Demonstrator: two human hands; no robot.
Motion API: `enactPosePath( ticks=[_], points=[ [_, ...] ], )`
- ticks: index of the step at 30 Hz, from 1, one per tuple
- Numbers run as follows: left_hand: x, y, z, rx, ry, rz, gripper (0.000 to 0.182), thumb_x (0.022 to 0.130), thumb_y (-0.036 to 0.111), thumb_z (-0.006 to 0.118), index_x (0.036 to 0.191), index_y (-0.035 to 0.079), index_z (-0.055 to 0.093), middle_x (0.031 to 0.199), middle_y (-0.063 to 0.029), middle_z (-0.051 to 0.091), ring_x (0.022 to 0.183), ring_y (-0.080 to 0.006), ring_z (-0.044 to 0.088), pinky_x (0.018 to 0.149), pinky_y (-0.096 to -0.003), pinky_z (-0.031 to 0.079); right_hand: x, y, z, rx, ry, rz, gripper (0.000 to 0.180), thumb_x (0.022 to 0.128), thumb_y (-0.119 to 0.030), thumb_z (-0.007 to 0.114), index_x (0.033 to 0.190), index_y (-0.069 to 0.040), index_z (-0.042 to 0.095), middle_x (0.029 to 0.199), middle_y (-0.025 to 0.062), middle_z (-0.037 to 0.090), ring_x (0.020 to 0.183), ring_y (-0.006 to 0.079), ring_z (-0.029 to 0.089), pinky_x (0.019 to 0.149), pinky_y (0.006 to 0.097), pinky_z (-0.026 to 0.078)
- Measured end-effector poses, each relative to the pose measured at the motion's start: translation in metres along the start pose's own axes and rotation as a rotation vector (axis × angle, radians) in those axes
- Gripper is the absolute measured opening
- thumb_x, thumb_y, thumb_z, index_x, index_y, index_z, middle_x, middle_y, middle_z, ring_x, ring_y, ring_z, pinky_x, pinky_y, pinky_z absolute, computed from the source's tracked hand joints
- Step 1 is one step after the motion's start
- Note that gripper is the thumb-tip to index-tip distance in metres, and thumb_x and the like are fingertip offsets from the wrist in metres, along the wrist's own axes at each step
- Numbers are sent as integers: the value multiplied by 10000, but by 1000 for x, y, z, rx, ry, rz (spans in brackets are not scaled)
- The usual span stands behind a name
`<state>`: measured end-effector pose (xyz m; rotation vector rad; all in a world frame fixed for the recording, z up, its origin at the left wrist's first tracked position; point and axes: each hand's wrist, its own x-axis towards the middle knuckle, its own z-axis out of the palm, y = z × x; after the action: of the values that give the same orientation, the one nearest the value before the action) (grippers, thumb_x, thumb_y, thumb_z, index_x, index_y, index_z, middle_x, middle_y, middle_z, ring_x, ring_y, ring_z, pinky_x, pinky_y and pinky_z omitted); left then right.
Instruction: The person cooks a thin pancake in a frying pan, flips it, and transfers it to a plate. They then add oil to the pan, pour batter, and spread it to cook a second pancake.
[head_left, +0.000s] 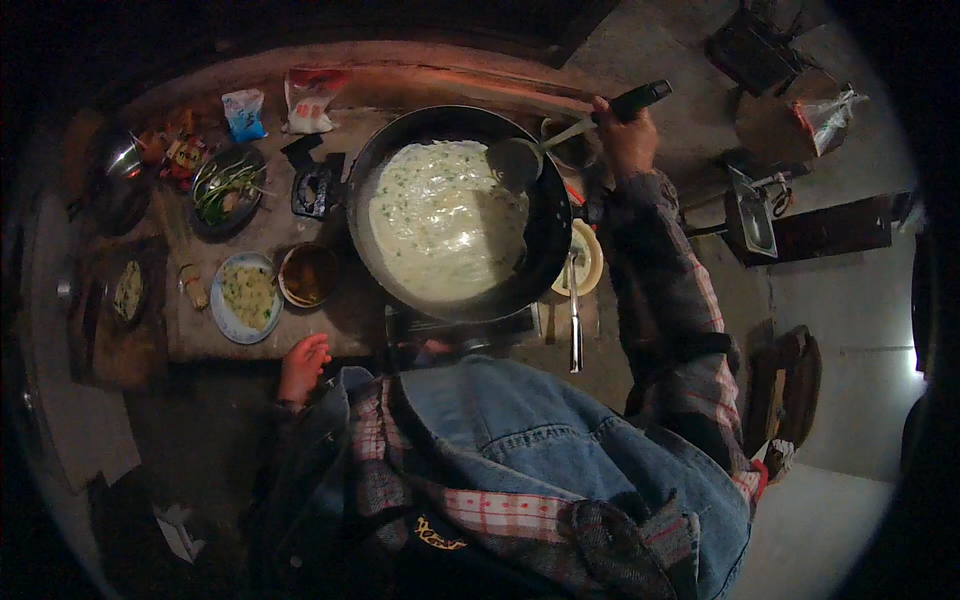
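Note:
A wok stands in front of me, with a wide, pale pancake flecked with green spread over its bottom. My right hand is closed around the dark handle of a metal spatula, whose broad head is over the right part of the pancake. Whether that head touches the batter is hard to tell. My left hand is by the table's front edge, holding nothing, its fingers loosely bent. Nearest to it are a plate with a cooked green-flecked pancake and a small bowl of brown sauce.
Right of the wok, a yellowish bowl holds batter and a long-handled metal spoon. Leftward are a bowl of green onions, a whisk brush and a wooden board. Seasoning bags stand behind.

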<state>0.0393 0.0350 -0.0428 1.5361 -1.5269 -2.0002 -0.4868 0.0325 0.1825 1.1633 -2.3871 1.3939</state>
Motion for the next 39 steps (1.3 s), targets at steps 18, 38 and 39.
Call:
enactPosePath(
  ticks=[18,38,39],
  points=[
    [4,-7,-24,33,-26,80,241,849,155,523,1071,62,537,835,0,578,698,-69,545,556,-200,404,-36,-6,53,423,-69,400,365,727,-281,706,736,72,610,663,95,606,546,135,561,431,276,441],
    [33,22,0,57,-206,117,268,843,167,532,1086,56,537,871,-12,574,722,-78,557,553,-193,415,-58,56,-58,-321,221,180,420,717,-314,702,790,79,574,641,96,602,527,152,573,473,309,441],
    [34,22,3,58,-203,108,270,842,164,532,1090,56,535,876,-12,573,720,-80,558,551,-195,416,-58,44,-61,-320,197,54,397,724,-295,698,815,70,570,656,87,602,528,143,567,473,293,438]
  ],
)
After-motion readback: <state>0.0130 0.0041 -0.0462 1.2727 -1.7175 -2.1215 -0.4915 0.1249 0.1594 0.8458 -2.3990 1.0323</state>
